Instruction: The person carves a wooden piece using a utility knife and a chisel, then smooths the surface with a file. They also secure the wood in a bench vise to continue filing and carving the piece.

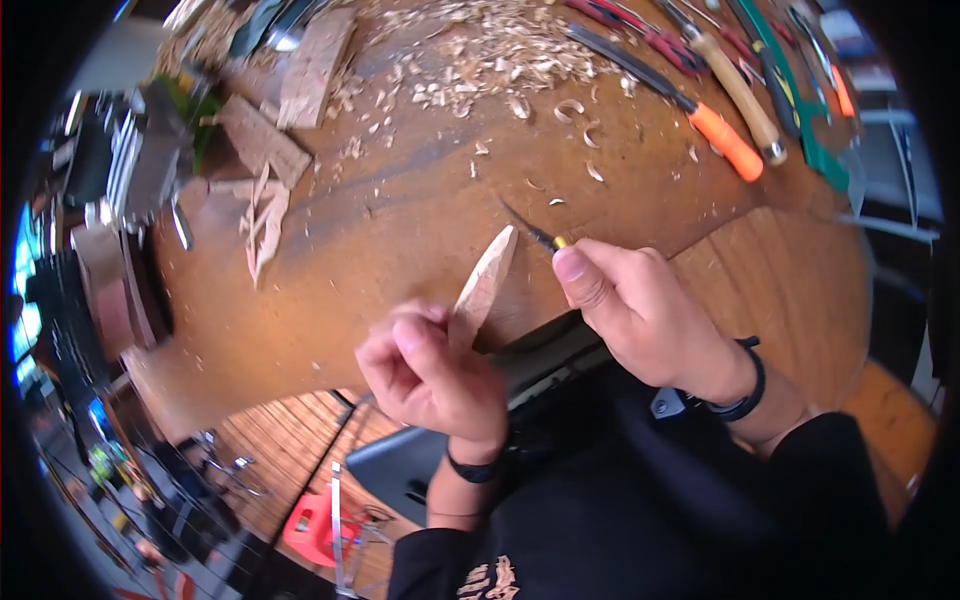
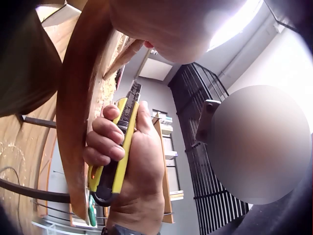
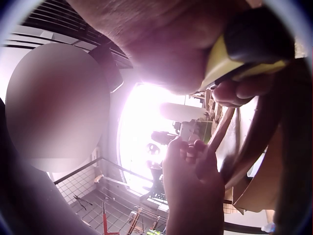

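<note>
In the head view my left hand (image 1: 430, 375) grips the lower end of a pale, whittled strip of wood (image 1: 487, 280), whose pointed tip slants up and to the right. My right hand (image 1: 645, 310) holds a snap-off utility knife (image 1: 543, 237) just right of that tip, blade pointing up and left, apart from the wood. The left wrist view shows the knife's yellow and black body (image 2: 128, 142) with the right hand's fingers (image 2: 105, 139) wrapped round it. From the right wrist, the left hand (image 3: 193, 176) appears with the strip (image 3: 222, 129) rising from it.
Wood shavings (image 1: 480, 60) cover the back of the brown table (image 1: 380, 235). Flat wood pieces (image 1: 265, 140) and a split sliver (image 1: 265, 235) lie at left. An orange-handled file (image 1: 725, 140), a wooden-handled tool (image 1: 735, 85) and a green tool (image 1: 815, 150) lie at back right.
</note>
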A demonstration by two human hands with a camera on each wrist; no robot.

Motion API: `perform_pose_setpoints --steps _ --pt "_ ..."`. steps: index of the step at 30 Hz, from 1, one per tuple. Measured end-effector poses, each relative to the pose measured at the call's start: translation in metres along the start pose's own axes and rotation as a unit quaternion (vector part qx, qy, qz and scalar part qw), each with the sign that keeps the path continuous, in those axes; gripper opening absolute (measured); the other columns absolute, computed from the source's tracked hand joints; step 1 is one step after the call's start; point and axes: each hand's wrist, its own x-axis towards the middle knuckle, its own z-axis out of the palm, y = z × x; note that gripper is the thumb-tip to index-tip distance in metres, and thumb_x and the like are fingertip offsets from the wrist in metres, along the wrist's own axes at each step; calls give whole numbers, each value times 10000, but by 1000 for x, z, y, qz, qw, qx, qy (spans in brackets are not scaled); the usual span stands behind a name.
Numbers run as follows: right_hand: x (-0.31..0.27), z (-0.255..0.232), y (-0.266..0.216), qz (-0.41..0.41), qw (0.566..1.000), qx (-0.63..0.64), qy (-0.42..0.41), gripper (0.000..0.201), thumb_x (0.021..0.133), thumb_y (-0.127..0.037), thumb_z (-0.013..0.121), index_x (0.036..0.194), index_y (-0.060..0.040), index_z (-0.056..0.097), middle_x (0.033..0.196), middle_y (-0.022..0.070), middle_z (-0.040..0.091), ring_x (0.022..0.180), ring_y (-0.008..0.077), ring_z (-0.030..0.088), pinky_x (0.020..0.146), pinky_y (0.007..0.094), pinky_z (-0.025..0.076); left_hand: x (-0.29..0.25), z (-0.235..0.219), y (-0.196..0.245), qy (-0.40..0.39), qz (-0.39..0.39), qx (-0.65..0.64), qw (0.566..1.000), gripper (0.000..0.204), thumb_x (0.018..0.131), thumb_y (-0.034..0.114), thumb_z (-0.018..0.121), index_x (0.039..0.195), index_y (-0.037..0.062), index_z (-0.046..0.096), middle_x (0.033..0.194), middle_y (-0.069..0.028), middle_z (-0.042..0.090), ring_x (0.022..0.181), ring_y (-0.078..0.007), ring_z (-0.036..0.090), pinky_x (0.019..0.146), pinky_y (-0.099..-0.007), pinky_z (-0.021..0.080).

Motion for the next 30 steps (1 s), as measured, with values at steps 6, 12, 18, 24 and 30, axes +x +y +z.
perform_pose_setpoints --steps 6,12,18,24,30 --pt "12 -18 -4 48 992 105 -54 625 1051 -590 383 756 -52 497 624 -35 421 597 46 419 533 269 350 10 -10 10 -94 -43 198 975 49 993 29 601 1006 -1 564 890 -63 638 780 -77 553 742 -212 437" --pt "17 -18 -7 -13 997 -66 -27 495 923 -471 698 769 -23 555 588 114 573 544 252 613 543 372 459 12 -31 43 -235 103 458 851 296 762 84 845 973 12 651 896 -115 628 759 -208 613 702 -294 479" --pt "14 2 -7 -42 969 -243 1 380 852 -321 764 923 -6 564 652 227 646 662 433 678 605 499 542 6 -33 51 -284 122 541 782 344 734 127 856 1006 26 672 948 -109 654 861 -288 603 766 -378 477" --pt "17 2 2 -51 966 -241 84 317 890 -281 732 902 -16 560 640 229 637 655 431 677 591 505 528 1 -29 46 -284 86 544 785 302 752 92 832 1005 36 677 942 -99 652 842 -271 599 754 -371 478" --pt "23 -18 3 -42 994 -98 33 320 901 -281 723 855 7 591 630 193 627 606 382 666 565 470 499 -2 -25 46 -280 72 552 782 243 796 66 802 988 -4 669 951 -123 652 870 -262 611 778 -349 495"
